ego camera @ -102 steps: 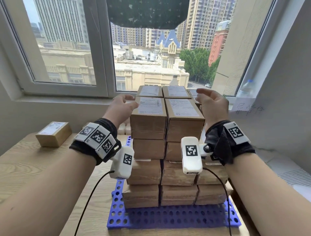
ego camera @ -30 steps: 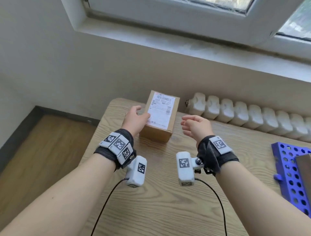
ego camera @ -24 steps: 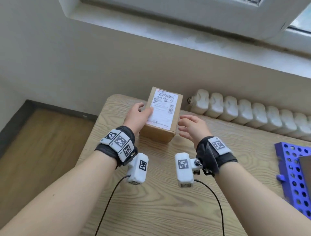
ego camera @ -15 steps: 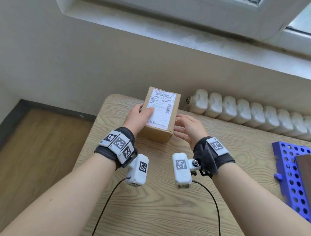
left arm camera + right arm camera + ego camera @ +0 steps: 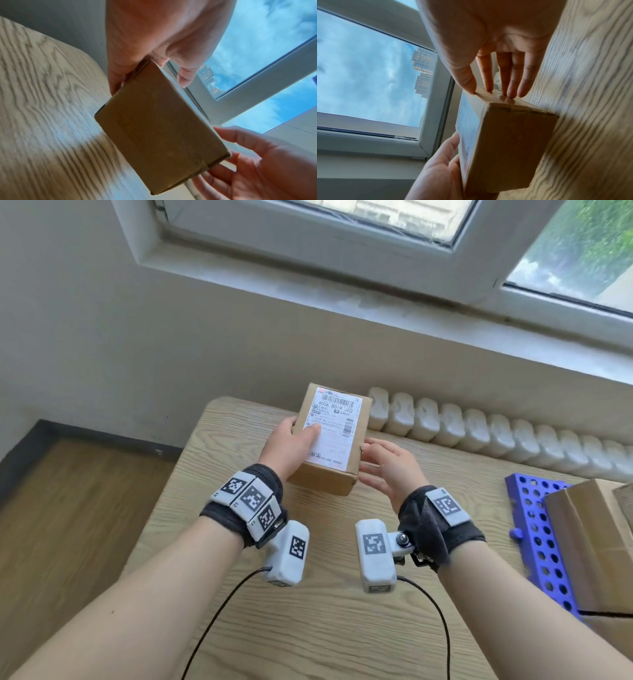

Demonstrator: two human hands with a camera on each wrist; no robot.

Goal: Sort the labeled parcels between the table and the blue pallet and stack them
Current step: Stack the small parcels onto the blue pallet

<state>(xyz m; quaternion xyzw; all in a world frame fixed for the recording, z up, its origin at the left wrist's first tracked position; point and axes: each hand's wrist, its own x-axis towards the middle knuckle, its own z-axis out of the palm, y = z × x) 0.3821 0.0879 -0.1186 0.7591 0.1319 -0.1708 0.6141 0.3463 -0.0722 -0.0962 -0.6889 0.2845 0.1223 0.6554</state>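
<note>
A brown cardboard parcel (image 5: 334, 436) with a white barcode label on top is held near the far left corner of the wooden table (image 5: 325, 628), tilted a little. My left hand (image 5: 289, 446) grips its left side, with the thumb lying on the label and the fingers underneath. My right hand (image 5: 387, 465) touches the parcel's right side with straight fingers. The left wrist view looks at the parcel's plain underside (image 5: 159, 129). In the right wrist view my right fingertips (image 5: 510, 93) rest on the parcel's taped edge (image 5: 510, 146). The blue pallet (image 5: 534, 529) lies at the right edge.
Brown parcels (image 5: 596, 542) stand on the pallet at the far right. A row of white plastic containers (image 5: 479, 429) lines the table's back edge under the window sill. The table's left edge drops to a wooden floor (image 5: 68, 508). Cables run from both wrist cameras.
My view swung from the pallet stack to the table's left end. Within the last second my right hand closed in and touched the parcel's right side while the left hand kept its grip.
</note>
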